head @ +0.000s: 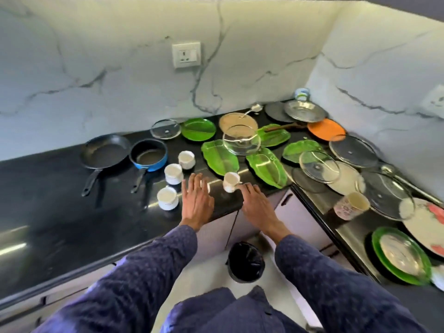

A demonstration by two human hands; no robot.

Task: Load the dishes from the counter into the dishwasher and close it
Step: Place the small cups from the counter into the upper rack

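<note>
Step in hand: the loading is at its very start, judging by how much crockery lies on the black desk (60, 212); the person reaches with both hands toward the white cups at the front edge.
Left hand (197, 195): fingers straight and spread, palm down over the desk, holding nothing; it is just beside the nearest white cup (167, 197), apart from it.
Right hand (254, 203): fingers extended, the fingertips (241, 187) at the foot of a tilted white cup (231, 181); touching it, it seems, though motion blur makes this unsure, and no grip is closed.
Other cups: two more white cups (173, 173) stand behind the left hand.
Dishes: green leaf-shaped plates (219, 157), a clear glass bowl (241, 140), glass lids (319, 166), a black frying pan (105, 151) and a blue pan (149, 155) spread across the corner; more plates and lids run along the right-hand desk.
Dishwasher: not in view; only cabinet fronts and a black bin (246, 261) show below the desk.
Next move calls for: curling fingers round a cup body or its handle, steadying the tilted one first so it does not roll off the edge, then carrying it to the dishwasher.
</note>
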